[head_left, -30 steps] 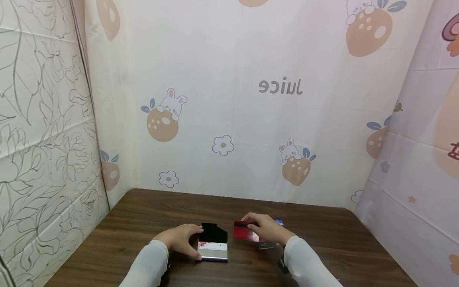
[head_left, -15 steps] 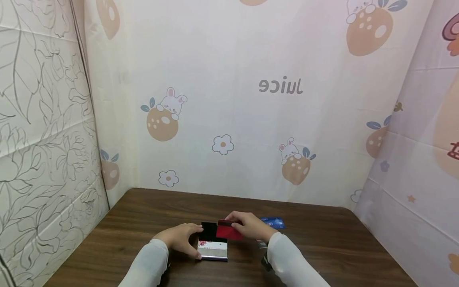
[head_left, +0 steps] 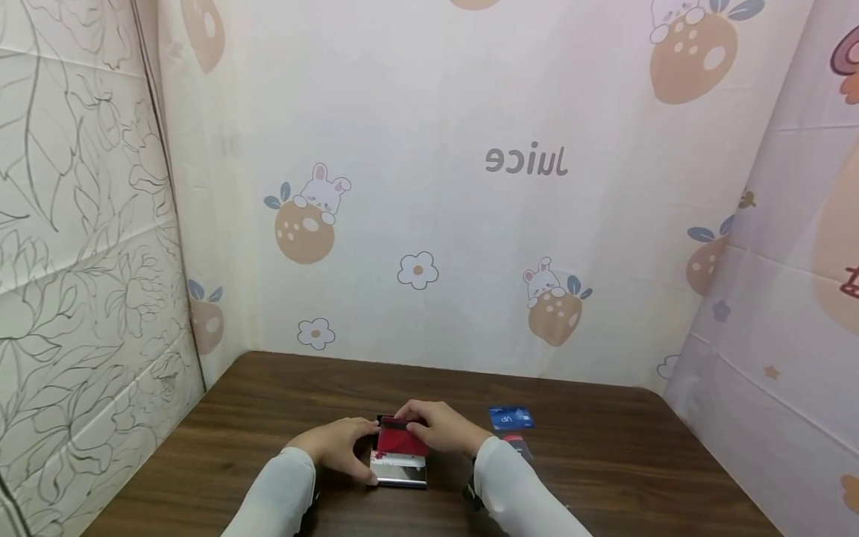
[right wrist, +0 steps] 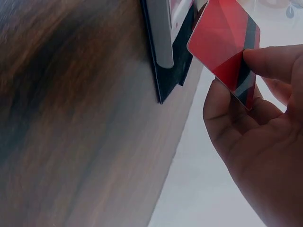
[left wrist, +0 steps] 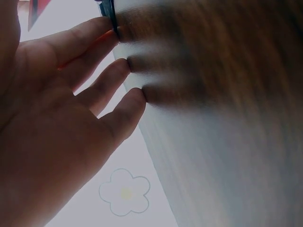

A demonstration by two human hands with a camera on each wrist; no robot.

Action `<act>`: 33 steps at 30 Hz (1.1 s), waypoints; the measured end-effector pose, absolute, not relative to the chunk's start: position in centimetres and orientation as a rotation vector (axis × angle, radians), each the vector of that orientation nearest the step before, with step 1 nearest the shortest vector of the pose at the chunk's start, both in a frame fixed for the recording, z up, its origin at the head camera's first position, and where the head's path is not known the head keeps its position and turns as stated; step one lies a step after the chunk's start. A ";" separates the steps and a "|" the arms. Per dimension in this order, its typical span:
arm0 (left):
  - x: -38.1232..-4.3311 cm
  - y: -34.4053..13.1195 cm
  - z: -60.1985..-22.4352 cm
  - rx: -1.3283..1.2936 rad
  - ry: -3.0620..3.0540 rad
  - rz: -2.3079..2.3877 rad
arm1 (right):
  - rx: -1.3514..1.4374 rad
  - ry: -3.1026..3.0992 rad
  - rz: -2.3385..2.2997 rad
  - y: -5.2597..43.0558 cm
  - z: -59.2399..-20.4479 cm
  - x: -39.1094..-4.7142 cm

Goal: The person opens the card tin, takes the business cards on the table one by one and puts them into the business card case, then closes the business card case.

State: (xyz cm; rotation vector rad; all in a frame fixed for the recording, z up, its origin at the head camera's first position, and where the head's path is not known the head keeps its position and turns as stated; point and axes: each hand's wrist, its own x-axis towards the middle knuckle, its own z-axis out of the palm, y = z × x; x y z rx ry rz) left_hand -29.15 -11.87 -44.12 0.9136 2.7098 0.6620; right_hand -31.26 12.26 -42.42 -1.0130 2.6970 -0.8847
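A card case lies with its flap folded out on the brown table, a white flower-printed card showing in it. My left hand holds the case at its left side, thumb at the near corner and forefinger at the far one. In the left wrist view several fingertips of that hand rest on the table. My right hand pinches a red card with a dark stripe above the case, covering most of the black flap. In the right wrist view the red card is tilted, apart from the flap.
To the right on the table lie a blue card and a dark-and-red card, partly behind the right sleeve. A patterned cloth hangs beyond the table's far edge.
My right hand has moved left with the red card, from right of the case to over its flap. The blue card has come into fuller view. My left hand stays where it was.
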 end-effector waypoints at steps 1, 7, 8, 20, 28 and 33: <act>-29.1 -11.9 -44.1 0.909 2.712 0.659 | -1.012 2.698 -0.880 12.1 -42.5 -31.3; -29.0 -11.8 -44.0 0.889 2.717 0.644 | -1.032 2.696 -0.862 11.8 -43.0 -31.2; -29.0 -11.8 -44.0 0.888 2.714 0.648 | -1.040 2.697 -0.855 11.7 -43.1 -31.2; -29.2 -11.9 -44.1 0.885 2.704 0.655 | -1.039 2.678 -0.832 11.8 -43.8 -31.5; -29.2 -11.9 -44.1 0.894 2.695 0.656 | -1.053 2.687 -0.727 11.5 -43.9 -31.3; -29.1 -11.9 -44.0 0.901 2.697 0.665 | -1.057 2.695 -0.669 11.5 -43.6 -30.7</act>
